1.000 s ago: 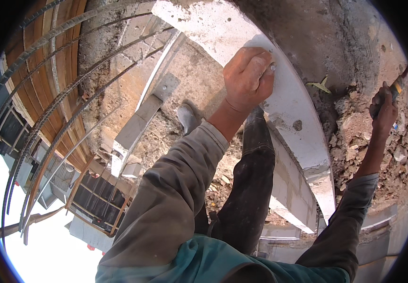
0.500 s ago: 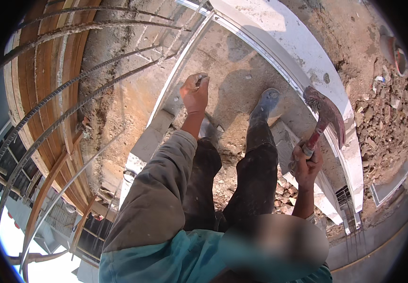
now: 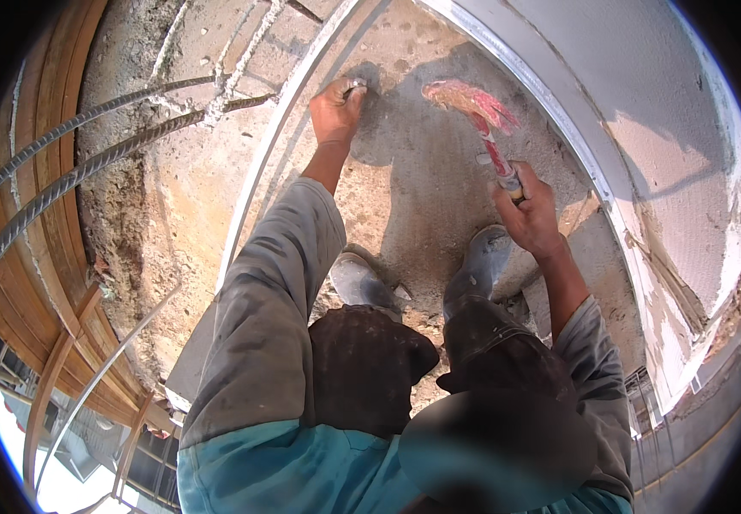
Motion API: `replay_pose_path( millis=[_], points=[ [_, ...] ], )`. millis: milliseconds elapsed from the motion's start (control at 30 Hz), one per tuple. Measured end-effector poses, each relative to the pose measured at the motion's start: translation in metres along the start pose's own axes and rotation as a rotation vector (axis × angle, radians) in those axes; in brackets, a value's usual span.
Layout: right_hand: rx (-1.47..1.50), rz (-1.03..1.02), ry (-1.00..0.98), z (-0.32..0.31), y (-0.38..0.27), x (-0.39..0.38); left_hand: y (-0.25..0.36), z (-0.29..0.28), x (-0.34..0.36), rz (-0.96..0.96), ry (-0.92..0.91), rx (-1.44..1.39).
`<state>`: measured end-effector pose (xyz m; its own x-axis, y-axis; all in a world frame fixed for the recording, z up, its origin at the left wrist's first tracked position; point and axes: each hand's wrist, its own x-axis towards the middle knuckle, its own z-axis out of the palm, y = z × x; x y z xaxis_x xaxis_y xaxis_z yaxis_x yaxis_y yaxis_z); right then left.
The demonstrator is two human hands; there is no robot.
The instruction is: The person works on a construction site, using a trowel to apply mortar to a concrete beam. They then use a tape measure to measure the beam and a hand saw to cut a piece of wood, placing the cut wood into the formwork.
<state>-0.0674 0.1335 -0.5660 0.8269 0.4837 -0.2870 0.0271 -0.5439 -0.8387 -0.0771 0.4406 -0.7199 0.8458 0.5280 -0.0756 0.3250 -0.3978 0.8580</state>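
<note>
My right hand (image 3: 531, 210) is closed around the handle of a red-stained claw hammer (image 3: 492, 141). The hammer's head points away from me, above the concrete surface (image 3: 413, 197) and in front of my right boot. My left hand (image 3: 333, 113) is closed, thumb against the bent forefinger, close to a long pale straight strip (image 3: 259, 171) on the left. A small light bit shows at its fingertips, too small to name. Both hands are apart, the left one slightly farther forward.
Ribbed steel bars (image 3: 101, 167) jut in from the left, beside wooden boards (image 3: 19, 257). A thin rod (image 3: 105, 364) slants at lower left. A grey-white block wall (image 3: 636, 111) with a pale edge strip curves along the right. My boots (image 3: 362, 278) stand on rubble and concrete.
The hammer has swung from the far right inward and forward, over the concrete between the strips. My left hand stays closed near the left strip. The view has tilted, and I appear bent lower.
</note>
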Motion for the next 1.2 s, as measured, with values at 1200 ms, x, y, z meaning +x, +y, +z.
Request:
replay_pose_path(
  millis=[1200],
  points=[
    [-0.511, -0.080, -0.196, 0.079, 0.014, 0.082, -0.026, 0.006, 0.009, 0.337, -0.045, 0.151]
  ],
)
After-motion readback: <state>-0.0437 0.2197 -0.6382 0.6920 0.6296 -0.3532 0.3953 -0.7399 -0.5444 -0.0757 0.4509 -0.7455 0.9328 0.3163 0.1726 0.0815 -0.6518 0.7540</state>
